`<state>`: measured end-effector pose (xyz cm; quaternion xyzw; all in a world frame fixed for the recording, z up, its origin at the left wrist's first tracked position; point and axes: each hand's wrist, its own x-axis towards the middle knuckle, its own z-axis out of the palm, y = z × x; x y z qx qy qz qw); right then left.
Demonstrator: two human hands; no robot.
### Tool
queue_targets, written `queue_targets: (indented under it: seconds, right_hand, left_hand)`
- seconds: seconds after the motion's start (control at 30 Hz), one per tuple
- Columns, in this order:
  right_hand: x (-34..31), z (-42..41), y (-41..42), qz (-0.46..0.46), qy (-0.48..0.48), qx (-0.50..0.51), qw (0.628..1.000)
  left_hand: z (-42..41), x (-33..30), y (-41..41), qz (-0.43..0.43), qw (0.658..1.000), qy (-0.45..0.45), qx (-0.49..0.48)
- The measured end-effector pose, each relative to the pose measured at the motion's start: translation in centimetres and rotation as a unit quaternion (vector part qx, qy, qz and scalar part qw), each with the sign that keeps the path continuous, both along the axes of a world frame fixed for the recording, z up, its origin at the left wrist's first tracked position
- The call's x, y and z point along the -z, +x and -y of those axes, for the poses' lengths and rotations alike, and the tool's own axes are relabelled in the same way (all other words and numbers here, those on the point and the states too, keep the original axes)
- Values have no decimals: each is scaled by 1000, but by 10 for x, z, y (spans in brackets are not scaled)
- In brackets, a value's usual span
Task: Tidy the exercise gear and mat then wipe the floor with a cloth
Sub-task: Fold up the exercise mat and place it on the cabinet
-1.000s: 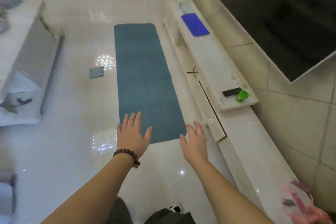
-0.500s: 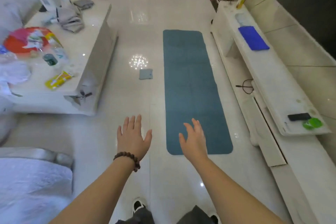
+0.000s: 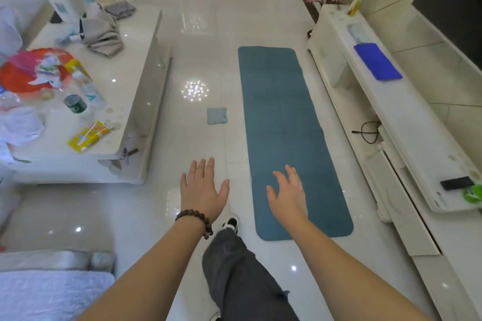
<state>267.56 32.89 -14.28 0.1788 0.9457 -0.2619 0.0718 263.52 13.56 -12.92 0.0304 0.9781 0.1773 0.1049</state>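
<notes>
A: The floor [image 3: 198, 41] fills most of what I can see now. A second ago the view sat tight against the long white bench [image 3: 407, 122] on the right; now it has swung left, so the low bench [image 3: 130, 65] with its clutter shows too.

B: And the mat [image 3: 284, 122]?

A: Laid out flat, full length, on the floor beside the long bench. It looks unmoved; only the viewpoint shifted, with its near end now just ahead of the person's leading foot [image 3: 230, 223].

B: What about the hands?

A: Both are empty and spread, fingers straight. The left hand [image 3: 202, 191] hangs over bare tile, and the right hand [image 3: 288, 197] is now over the mat's near left part rather than its corner. I can't tell whether either touches anything; they look raised.

B: So nothing is tidied yet?

A: I'd say not. The mat is unrolled, and the small grey-blue cloth [image 3: 217, 116] lies folded on the tile just left of it. There's 1 blue folded cloth [image 3: 377, 61] on the long bench as well. My guess is the person is stepping in to roll the mat from this near end.
</notes>
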Motion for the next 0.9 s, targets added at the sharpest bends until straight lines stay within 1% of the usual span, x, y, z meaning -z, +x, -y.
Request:
queue_targets:
  seconds: [0.13,0.3,0.4,0.53,0.7,0.9]
  right_hand:
    - [19,-3,-59,-4,-20,37,999]
    - [42,-21,-156,13,-35,86,996]
    - [42,-39,-217,31,-27,119,992]
    - [28,-61,-287,28,-26,158,987]
    - [18,-81,-348,19,-33,206,978]
    - [26,-86,-383,23,-64,291,954]
  left_hand:
    - [-8,10,-75,-15,999,-9,35]
    - [-28,15,-203,-14,994,-45,96]
    - [-41,10,-282,-13,990,-60,124]
    - [-66,2,-371,-24,983,-67,166]
    - [-104,2,-445,-26,972,-61,224]
    - [-142,7,-518,-20,951,-60,301]
